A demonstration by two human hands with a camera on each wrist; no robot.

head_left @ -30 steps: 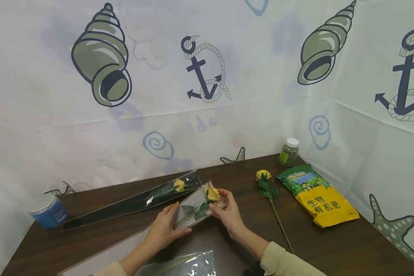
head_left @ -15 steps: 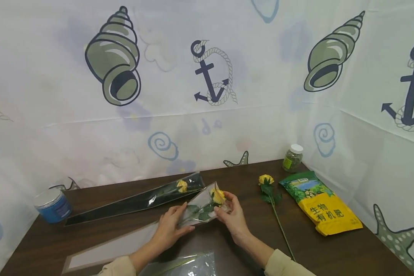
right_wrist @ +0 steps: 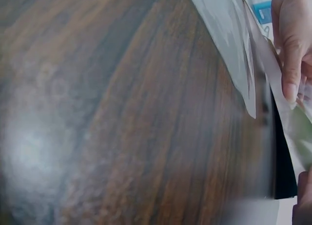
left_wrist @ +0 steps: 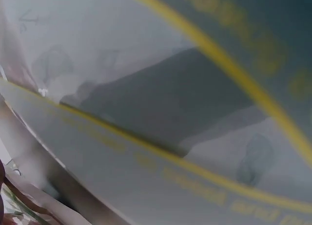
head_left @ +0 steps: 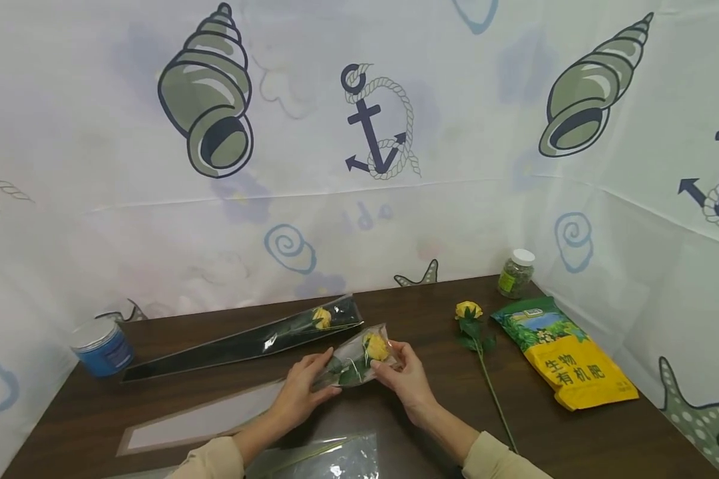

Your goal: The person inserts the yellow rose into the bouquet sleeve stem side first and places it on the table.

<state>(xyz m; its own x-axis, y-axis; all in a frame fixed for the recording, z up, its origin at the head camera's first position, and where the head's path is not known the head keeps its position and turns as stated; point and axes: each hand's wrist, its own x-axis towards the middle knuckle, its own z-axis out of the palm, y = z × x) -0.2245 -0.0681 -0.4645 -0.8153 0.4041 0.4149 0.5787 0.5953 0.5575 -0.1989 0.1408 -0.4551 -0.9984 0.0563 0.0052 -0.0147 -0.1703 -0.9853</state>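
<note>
A yellow rose (head_left: 375, 346) with green leaves lies inside a clear flower sleeve (head_left: 198, 420) with a white panel and beige border. My left hand (head_left: 302, 388) grips this sleeve below the leaves, with the thumb toward me. At the wide end, my right hand (head_left: 406, 380) pinches the film beside the bloom, thumb in front and fingers behind. The right wrist view also catches the left hand (right_wrist: 291, 45) on the pale film (right_wrist: 222, 37). In the left wrist view, the sleeve's white sheet (left_wrist: 112, 35) with yellow lines and lettering is blurred and fills the picture.
Behind lies a black-backed sleeve (head_left: 239, 346) with another yellow rose (head_left: 321, 318). A loose rose (head_left: 469, 311) lies to the right, beside a yellow-green fertilizer bag (head_left: 566, 359) and a jar (head_left: 516, 274). A blue tub (head_left: 103, 348) stands left. Another clear sleeve (head_left: 335, 460) lies in front.
The head view has shifted a little. The wide end of the held sleeve has dipped slightly, and the rose sits a bit lower between the hands. Both hands keep their hold.
</note>
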